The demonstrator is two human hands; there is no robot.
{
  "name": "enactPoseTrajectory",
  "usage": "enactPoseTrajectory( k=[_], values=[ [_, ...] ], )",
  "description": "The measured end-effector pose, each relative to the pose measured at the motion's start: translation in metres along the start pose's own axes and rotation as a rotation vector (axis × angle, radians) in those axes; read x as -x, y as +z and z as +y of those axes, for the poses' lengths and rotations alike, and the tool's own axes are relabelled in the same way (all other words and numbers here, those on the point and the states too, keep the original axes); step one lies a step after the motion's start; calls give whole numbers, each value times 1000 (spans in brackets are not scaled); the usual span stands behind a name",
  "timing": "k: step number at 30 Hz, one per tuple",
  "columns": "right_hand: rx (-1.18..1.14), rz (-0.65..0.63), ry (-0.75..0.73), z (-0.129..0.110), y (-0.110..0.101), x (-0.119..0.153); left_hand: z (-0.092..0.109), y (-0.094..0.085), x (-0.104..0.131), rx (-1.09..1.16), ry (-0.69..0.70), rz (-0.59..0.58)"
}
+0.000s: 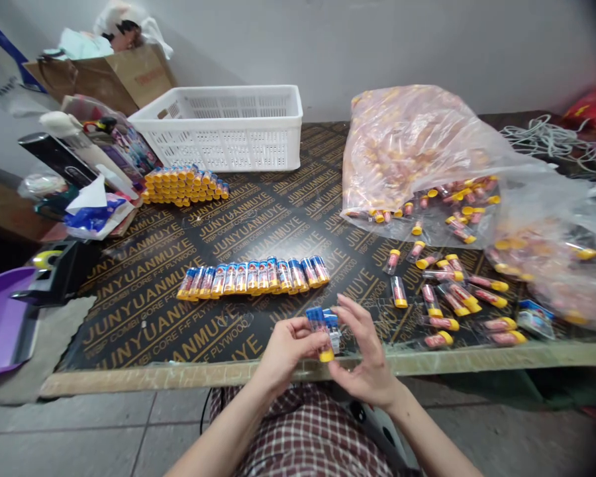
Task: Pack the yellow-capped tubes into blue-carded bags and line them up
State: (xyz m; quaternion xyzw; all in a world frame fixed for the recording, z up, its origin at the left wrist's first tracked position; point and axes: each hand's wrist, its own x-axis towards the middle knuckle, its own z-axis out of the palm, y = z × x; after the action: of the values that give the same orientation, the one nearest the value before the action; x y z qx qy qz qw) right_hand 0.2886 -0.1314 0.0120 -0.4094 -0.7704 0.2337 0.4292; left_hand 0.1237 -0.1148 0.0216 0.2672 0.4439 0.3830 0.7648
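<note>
My left hand [291,348] is closed, thumb and fingers pinching a small clear tube [324,336] with a yellow cap at its lower end and blue at its top. Close to its right side, my right hand [365,354] has its fingers spread and curved, with nothing gripped between them. A blue-and-white printed piece [333,331] shows just behind the tube; whether it touches either hand I cannot tell. Beyond my hands lies a row of blue-labelled tubes [253,275], yellow caps toward me. Loose tubes with pink contents [454,298] are scattered to the right.
A large clear bag [402,132] spills more yellow-capped tubes at right. Stacked tubes [183,187] sit before a white plastic basket [238,142] at back left. A black tape dispenser [54,275] and purple dustpan [2,318] are far left; white cord [551,142] lies back right.
</note>
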Motion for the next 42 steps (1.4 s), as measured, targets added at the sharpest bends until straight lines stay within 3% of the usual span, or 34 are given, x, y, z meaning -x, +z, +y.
enactPoseTrajectory(
  k=[4,7,18,28,31,35,38,42],
  values=[
    [-114,-204,28,0,-6,-10,-2,4,3,-56,-44,-37],
    [-112,-259,8,0,-8,-12,1,4,2,-16,-52,-61],
    [-183,-174,30,-2,-1,-10,4,4,3,33,-63,-21],
    [-198,-179,60,-4,-2,-12,10,5,5,27,-43,15],
    [-218,-170,93,1,-8,-13,35,-13,-3,-152,121,135],
    [-189,-67,137,16,-16,-13,84,-50,-24,-597,449,482],
    [-87,-44,163,21,-19,-12,107,-70,-40,-1014,514,635],
    [109,-48,182,29,-26,-12,112,-73,-45,-1310,509,687]
  ],
)
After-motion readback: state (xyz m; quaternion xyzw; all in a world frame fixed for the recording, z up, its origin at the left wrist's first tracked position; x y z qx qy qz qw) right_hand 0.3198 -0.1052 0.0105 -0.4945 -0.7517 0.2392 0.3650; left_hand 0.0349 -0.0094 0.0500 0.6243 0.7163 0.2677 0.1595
